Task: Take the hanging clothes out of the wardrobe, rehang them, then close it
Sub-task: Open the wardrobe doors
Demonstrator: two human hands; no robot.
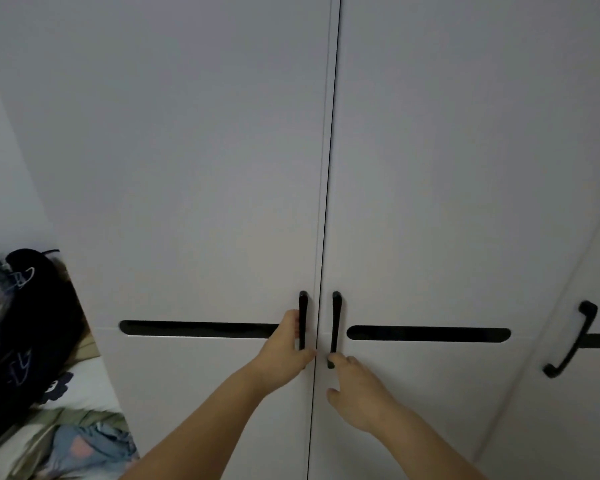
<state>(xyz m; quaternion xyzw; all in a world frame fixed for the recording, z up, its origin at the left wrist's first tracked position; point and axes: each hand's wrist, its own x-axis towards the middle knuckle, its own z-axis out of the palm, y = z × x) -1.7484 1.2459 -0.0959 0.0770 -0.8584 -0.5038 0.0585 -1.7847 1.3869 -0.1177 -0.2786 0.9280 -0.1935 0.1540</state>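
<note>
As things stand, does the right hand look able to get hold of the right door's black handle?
Probably yes. The right hand is at the lower end of the right door handle, fingertips at it, nothing between them. The left hand grips only the left handle.

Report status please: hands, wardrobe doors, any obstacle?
Left hand grips left handle. Right hand touches right handle. Doors shut. Nothing blocking.

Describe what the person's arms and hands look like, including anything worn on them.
Both forearms are bare, with no sleeves, watch or bracelet in view. The left hand shows no rings or gloves. The right hand is also ungloved, with dark polish on its fingernails.
</note>
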